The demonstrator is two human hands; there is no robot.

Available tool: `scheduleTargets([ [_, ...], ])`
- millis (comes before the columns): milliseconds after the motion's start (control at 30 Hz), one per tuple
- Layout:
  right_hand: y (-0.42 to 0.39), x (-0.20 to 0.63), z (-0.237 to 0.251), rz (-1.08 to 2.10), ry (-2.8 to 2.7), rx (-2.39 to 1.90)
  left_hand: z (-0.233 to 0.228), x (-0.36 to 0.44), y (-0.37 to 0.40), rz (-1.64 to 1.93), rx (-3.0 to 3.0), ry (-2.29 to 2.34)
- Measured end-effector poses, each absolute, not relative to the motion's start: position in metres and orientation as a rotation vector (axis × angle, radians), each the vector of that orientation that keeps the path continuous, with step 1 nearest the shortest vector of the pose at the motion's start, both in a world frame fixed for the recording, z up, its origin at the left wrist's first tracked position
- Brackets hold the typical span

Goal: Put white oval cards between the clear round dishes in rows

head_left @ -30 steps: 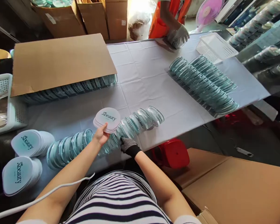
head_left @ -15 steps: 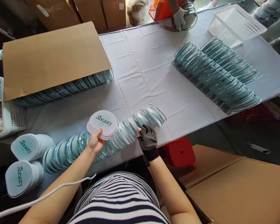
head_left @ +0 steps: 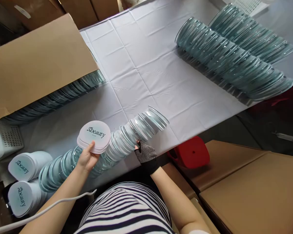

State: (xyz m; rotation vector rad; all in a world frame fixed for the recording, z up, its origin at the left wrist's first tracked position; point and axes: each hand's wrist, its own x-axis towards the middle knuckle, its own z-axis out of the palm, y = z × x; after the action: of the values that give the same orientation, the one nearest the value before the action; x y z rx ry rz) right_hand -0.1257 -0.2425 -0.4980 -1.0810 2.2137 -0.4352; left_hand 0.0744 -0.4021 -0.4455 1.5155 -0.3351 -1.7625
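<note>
My bare left hand (head_left: 88, 158) pinches a small stack of white rounded cards (head_left: 94, 136) printed "beauty", thumb on top. The cards are held over a long row of clear glass discs (head_left: 117, 143) standing on edge and leaning along the table's near side. White sheets show between many of the discs. My right hand (head_left: 146, 152), in a black dotted fingerless glove, is at the near side of the row, toward its right end. Its fingers are curled against the discs; what they grip, if anything, is hidden.
Two more stacks of printed cards (head_left: 21, 167) lie at the lower left. Cardboard (head_left: 39, 61) covers another disc row at the back left. Two disc rows (head_left: 229, 58) stand at the right. A red stool (head_left: 192, 152) and a large carton (head_left: 254, 191) are below the table edge.
The view has shifted, and the back worker's gloved hand is out of frame. My right hand has moved left and nearer along the row. My left hand still holds the cards.
</note>
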Motion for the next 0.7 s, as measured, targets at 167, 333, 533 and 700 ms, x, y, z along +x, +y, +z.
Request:
scheduleTargets([
  [167,-0.245,-0.13,-0.495,-0.433,2.112,-1.008,-0.443,0.072,-0.4,-1.721,1.525,-0.349],
  [333,-0.245,-0.134,-0.49,-0.341,2.026,-1.055,-0.441,0.068,-0.398,-1.678,1.565,-0.404],
  [533,-0.256,-0.141,-0.476,-0.507,1.645,-0.744,-0.443,0.066,-0.396,-1.652,1.56,-0.422],
  [700,-0.271,-0.147,-0.481,-0.572,1.493,-0.483,-0.445,0.064,-0.395,-1.681,1.529,-0.384],
])
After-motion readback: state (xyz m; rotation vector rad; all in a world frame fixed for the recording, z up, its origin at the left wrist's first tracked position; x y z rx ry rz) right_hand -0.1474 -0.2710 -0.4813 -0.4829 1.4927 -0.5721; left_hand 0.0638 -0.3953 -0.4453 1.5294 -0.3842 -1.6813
